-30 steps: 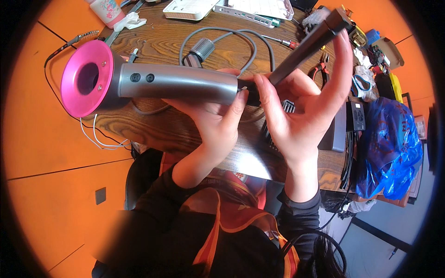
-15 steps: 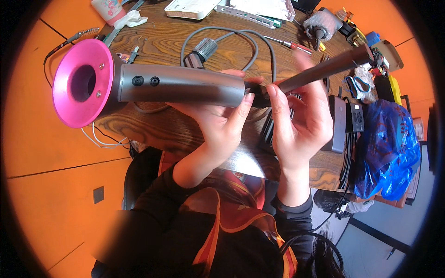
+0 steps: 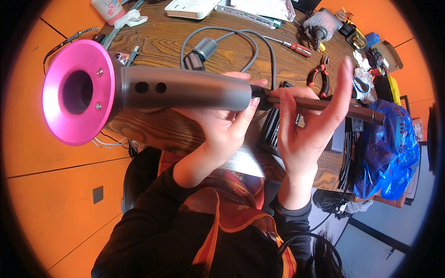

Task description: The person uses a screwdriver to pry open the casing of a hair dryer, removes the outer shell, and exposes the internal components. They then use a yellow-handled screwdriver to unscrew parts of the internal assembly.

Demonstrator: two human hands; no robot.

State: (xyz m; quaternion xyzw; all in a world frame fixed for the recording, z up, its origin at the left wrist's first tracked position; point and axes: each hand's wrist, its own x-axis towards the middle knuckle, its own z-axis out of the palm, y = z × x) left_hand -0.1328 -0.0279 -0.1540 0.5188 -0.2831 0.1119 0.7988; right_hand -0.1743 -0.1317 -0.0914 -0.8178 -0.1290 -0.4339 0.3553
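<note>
A hair dryer with a bright pink funnel-like head [image 3: 104, 69] and a grey handle [image 3: 185, 88] lies sideways above the table, its head to the left. From below, my left hand [image 3: 215, 132] wraps the handle near its right end, thumb along the side. A black inner part [image 3: 260, 95] sticks out of that end. In my right hand [image 3: 303, 136] is a slim, dark brown, straight-sided tool [image 3: 361, 111], pinched close to its left tip, with one finger raised. Its tip meets the black part; the exact contact is too small to make out.
On the wooden table [image 3: 153, 41] lie a grey cable with a ribbed cylinder [image 3: 205, 47], a red-handled screwdriver [image 3: 296, 48] and red-and-black pliers [image 3: 320, 76]. White plastic housings [image 3: 190, 8] stand at the back. A blue plastic bag [image 3: 387, 148] sits right, near assorted parts.
The brown tool has swung down from a raised slant to nearly level, and a right finger now points up. The dryer's head has tilted slightly and come closer; the pliers are uncovered.
</note>
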